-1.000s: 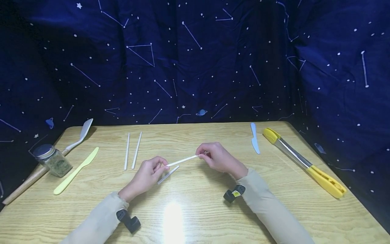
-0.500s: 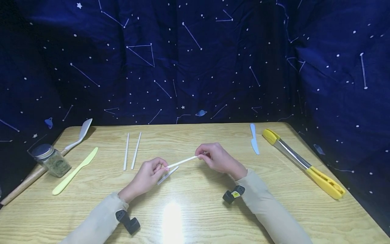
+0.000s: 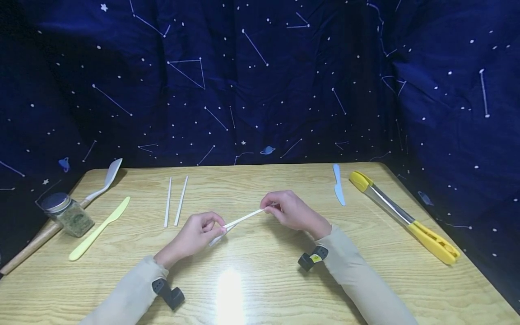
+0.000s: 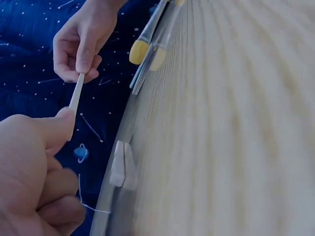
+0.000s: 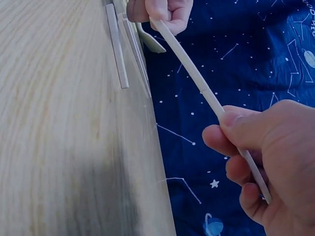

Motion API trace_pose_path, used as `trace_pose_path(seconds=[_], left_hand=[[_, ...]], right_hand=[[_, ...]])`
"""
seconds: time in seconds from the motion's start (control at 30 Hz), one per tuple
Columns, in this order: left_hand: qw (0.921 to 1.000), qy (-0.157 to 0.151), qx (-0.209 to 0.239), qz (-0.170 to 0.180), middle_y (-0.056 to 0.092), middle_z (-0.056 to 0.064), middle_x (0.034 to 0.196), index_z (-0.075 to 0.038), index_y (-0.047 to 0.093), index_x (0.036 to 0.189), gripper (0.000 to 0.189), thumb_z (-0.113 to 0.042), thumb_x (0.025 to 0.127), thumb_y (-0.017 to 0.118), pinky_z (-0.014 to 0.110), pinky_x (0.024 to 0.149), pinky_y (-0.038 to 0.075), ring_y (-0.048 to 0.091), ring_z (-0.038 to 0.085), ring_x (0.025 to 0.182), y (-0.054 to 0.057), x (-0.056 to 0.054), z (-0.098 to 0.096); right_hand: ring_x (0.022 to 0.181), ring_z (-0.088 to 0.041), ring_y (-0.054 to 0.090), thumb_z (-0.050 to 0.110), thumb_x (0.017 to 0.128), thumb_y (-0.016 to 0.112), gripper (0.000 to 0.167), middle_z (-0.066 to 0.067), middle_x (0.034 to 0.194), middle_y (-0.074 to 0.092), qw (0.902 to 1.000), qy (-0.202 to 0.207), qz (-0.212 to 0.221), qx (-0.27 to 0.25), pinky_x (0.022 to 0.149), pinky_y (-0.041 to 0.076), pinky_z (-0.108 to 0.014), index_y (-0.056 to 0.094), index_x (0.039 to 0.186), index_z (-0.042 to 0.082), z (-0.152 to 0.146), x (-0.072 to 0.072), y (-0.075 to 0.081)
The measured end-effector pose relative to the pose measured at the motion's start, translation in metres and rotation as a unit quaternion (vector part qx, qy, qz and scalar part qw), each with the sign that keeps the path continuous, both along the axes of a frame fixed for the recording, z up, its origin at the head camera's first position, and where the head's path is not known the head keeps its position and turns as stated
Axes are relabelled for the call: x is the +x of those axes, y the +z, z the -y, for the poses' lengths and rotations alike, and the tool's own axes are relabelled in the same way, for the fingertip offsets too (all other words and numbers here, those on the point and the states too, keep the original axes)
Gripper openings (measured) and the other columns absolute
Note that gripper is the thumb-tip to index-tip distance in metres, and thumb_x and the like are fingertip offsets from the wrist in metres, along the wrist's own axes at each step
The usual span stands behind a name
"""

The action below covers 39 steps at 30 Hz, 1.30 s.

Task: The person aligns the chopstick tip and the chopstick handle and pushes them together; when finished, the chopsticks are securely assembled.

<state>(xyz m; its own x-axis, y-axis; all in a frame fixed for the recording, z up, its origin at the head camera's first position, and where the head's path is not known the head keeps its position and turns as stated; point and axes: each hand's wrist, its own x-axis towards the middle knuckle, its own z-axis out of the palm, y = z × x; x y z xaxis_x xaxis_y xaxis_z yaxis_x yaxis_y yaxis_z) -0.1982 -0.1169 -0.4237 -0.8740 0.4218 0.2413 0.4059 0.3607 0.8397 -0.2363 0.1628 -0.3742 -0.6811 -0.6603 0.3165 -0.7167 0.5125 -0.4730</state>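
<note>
Between my two hands a thin white stick [image 3: 245,217] is held above the table, rising slightly to the right. My left hand [image 3: 196,235] pinches its left end between thumb and fingertips. At the other end, my right hand [image 3: 290,213] grips it with thumb and fingers. In the right wrist view the stick [image 5: 189,66] shows a fine line across its middle, and its near end runs along under my curled fingers. A second white stick [image 3: 215,240] lies on the table below, partly hidden behind my left fingertips and the held stick.
Two more white sticks [image 3: 168,203] lie side by side left of centre. Further left are a pale yellow knife [image 3: 97,232], a jar of dried herbs [image 3: 75,216] and a wooden-handled spatula [image 3: 44,237]. To the right lie a blue knife [image 3: 339,185] and yellow-ended tongs [image 3: 400,214].
My left hand has dropped slightly toward me, lowering the stick's left end, which now overlaps the stick on the table more. The right hand has stayed almost still.
</note>
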Motion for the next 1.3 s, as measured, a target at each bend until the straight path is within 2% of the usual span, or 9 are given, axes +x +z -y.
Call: trace_pose_path(seconds=[0.1, 0.2, 0.37, 0.6, 0.7, 0.83, 1.07, 1.3], left_hand=[[0.9989, -0.027, 0.008, 0.038, 0.028, -0.009, 0.054, 0.001, 0.067, 0.101, 0.019, -0.012, 0.087, 0.069, 0.019, 0.051, 0.038, 0.028, 0.001, 0.046, 0.002, -0.001, 0.001], [0.9961, -0.053, 0.014, 0.069, 0.030, -0.009, 0.054, 0.004, 0.067, 0.105, 0.024, -0.015, 0.090, 0.067, 0.018, 0.045, 0.032, 0.029, 0.001, 0.046, 0.003, 0.000, 0.001], [0.9922, -0.085, 0.026, 0.087, 0.039, -0.009, 0.055, 0.008, 0.064, 0.108, 0.026, -0.014, 0.095, 0.059, 0.017, 0.041, 0.025, 0.031, 0.001, 0.046, 0.005, 0.002, -0.002], [0.9894, -0.095, 0.019, 0.109, 0.039, -0.009, 0.055, 0.004, 0.066, 0.107, 0.025, -0.016, 0.095, 0.058, 0.017, 0.042, 0.023, 0.030, 0.001, 0.046, 0.011, 0.009, -0.009], [0.9862, -0.109, 0.012, 0.124, 0.036, -0.010, 0.053, 0.001, 0.068, 0.106, 0.024, -0.017, 0.095, 0.058, 0.016, 0.041, 0.022, 0.027, 0.001, 0.044, 0.013, 0.013, -0.012], [0.9805, -0.138, 0.014, 0.139, 0.034, -0.012, 0.051, 0.005, 0.066, 0.107, 0.026, -0.016, 0.095, 0.057, 0.015, 0.041, 0.022, 0.026, 0.000, 0.042, 0.016, 0.017, -0.016], [0.9747, -0.160, 0.021, 0.155, 0.035, -0.012, 0.054, 0.008, 0.064, 0.106, 0.025, -0.013, 0.095, 0.057, 0.015, 0.046, 0.025, 0.027, 0.000, 0.046, 0.016, 0.020, -0.020], [0.9713, -0.166, 0.025, 0.168, 0.034, -0.013, 0.053, 0.009, 0.064, 0.105, 0.025, -0.013, 0.094, 0.057, 0.015, 0.045, 0.025, 0.027, 0.000, 0.045, 0.015, 0.020, -0.019]], right_hand=[[0.074, -0.007, 0.059, 0.001, 0.089, 0.065, 0.006, -0.007, 0.086, 0.072, 0.9999, 0.008, 0.014, 0.005, 0.066, 0.052, -0.020, 0.069, 0.089, 0.006, 0.001, 0.001, 0.002], [0.068, -0.004, 0.055, 0.000, 0.088, 0.065, 0.006, -0.008, 0.084, 0.072, 0.9992, 0.032, 0.022, 0.006, 0.062, 0.050, -0.019, 0.069, 0.088, 0.005, 0.003, 0.003, 0.004], [0.064, -0.002, 0.050, 0.001, 0.088, 0.066, 0.005, -0.006, 0.084, 0.071, 0.9972, 0.072, 0.021, 0.005, 0.059, 0.047, -0.018, 0.070, 0.087, 0.006, 0.008, 0.008, 0.008], [0.071, -0.006, 0.055, 0.004, 0.087, 0.068, 0.004, -0.002, 0.084, 0.072, 0.9933, 0.114, -0.012, 0.015, 0.066, 0.049, -0.021, 0.070, 0.087, 0.008, 0.015, 0.014, 0.012], [0.075, -0.008, 0.054, 0.007, 0.087, 0.068, 0.003, 0.001, 0.084, 0.071, 0.9906, 0.131, -0.034, 0.024, 0.069, 0.048, -0.023, 0.070, 0.087, 0.009, 0.018, 0.016, 0.012], [0.075, -0.010, 0.053, 0.010, 0.088, 0.067, 0.004, 0.003, 0.083, 0.070, 0.9865, 0.150, -0.061, 0.029, 0.072, 0.045, -0.023, 0.069, 0.085, 0.010, 0.022, 0.018, 0.012], [0.077, -0.013, 0.054, 0.013, 0.086, 0.070, 0.004, 0.009, 0.082, 0.068, 0.9871, 0.135, -0.074, 0.044, 0.075, 0.041, -0.024, 0.069, 0.083, 0.016, 0.025, 0.023, 0.011], [0.088, -0.010, 0.051, 0.018, 0.086, 0.070, 0.003, 0.012, 0.086, 0.065, 0.9901, 0.095, -0.084, 0.060, 0.084, 0.031, -0.034, 0.068, 0.084, 0.019, 0.028, 0.028, 0.011]])
